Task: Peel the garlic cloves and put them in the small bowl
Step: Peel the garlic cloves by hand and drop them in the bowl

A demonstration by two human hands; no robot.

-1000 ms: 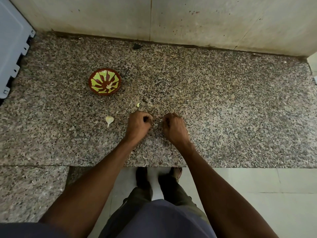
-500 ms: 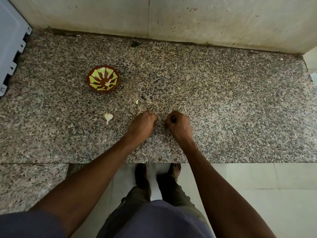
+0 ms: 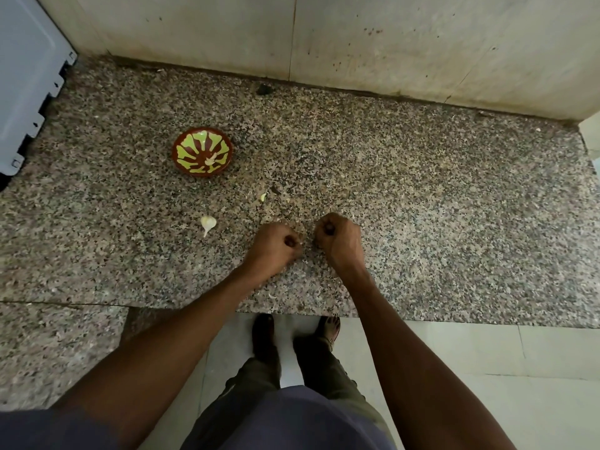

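Observation:
A small brown bowl with a green leaf pattern (image 3: 202, 151) sits on the granite counter (image 3: 422, 206), left of centre, with a pale peeled clove (image 3: 211, 160) inside. An unpeeled garlic clove (image 3: 207, 222) lies below the bowl, to the left of my hands. A small pale garlic bit (image 3: 263, 197) lies between the bowl and my hands. My left hand (image 3: 272, 246) and my right hand (image 3: 339, 238) rest on the counter as fists, a narrow gap between them. Their fingertips are curled under, so whatever they pinch is hidden.
A grey-blue appliance (image 3: 26, 76) stands at the far left. The stained wall (image 3: 389, 43) closes the back. A dark speck (image 3: 264, 89) lies near the wall, and peel scraps (image 3: 272, 295) lie by the counter's front edge. My legs and feet (image 3: 293, 339) show below.
The hands have shifted a little to the right and drawn slightly apart, still as fists. The bowl and the loose clove have not moved on the counter.

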